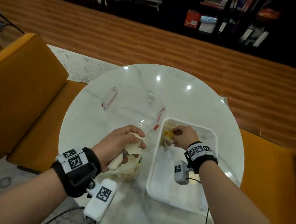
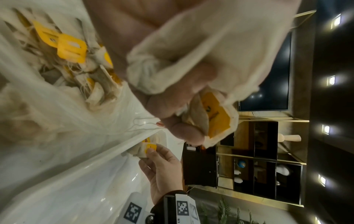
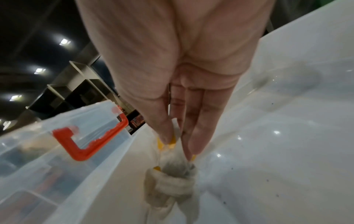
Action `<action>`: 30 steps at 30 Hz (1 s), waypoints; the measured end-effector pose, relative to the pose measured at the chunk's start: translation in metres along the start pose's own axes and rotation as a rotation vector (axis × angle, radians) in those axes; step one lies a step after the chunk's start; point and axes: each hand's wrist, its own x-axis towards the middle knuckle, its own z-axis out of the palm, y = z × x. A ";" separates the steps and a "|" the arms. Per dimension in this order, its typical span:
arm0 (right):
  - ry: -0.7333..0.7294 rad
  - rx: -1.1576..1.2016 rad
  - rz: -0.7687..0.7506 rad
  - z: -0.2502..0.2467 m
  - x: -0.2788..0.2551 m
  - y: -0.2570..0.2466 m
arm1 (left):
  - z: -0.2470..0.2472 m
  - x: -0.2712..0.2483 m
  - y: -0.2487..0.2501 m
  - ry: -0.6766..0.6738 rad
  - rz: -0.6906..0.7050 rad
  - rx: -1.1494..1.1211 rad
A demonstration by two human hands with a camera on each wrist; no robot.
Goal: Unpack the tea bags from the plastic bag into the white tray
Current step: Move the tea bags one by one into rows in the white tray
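Note:
My left hand (image 1: 127, 144) grips a bunch of cream tea bags (image 1: 130, 147) with yellow tags, held just above the plastic bag (image 1: 129, 171) on the table. In the left wrist view the tea bags (image 2: 201, 50) fill the palm, and the plastic bag (image 2: 63, 63) below holds several more. My right hand (image 1: 182, 135) pinches tea bags (image 1: 167, 137) by a yellow tag at the far end of the white tray (image 1: 169, 196). The right wrist view shows the fingertips (image 3: 166, 136) pinching the tag, with the tea bags (image 3: 172, 188) hanging down to the white tray (image 3: 287, 136).
A clear plastic container (image 1: 134, 106) with red clips lies just beyond both hands, close to the tray's far corner. The round marble table (image 1: 186, 90) is bordered by orange seats (image 1: 15, 99) on the left and right. Wrist camera cables trail off the near edge.

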 end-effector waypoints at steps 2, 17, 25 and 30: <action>-0.003 -0.012 0.002 0.001 0.004 0.003 | -0.004 -0.001 -0.001 0.009 0.001 -0.018; -0.193 -0.245 -0.154 -0.011 -0.009 0.006 | 0.002 -0.001 -0.003 0.012 -0.004 0.003; -0.149 -0.228 -0.174 0.005 0.009 0.001 | -0.006 -0.003 -0.005 0.053 0.000 0.016; -0.050 -0.278 -0.154 0.012 0.010 0.000 | -0.011 -0.005 -0.005 0.084 0.000 0.008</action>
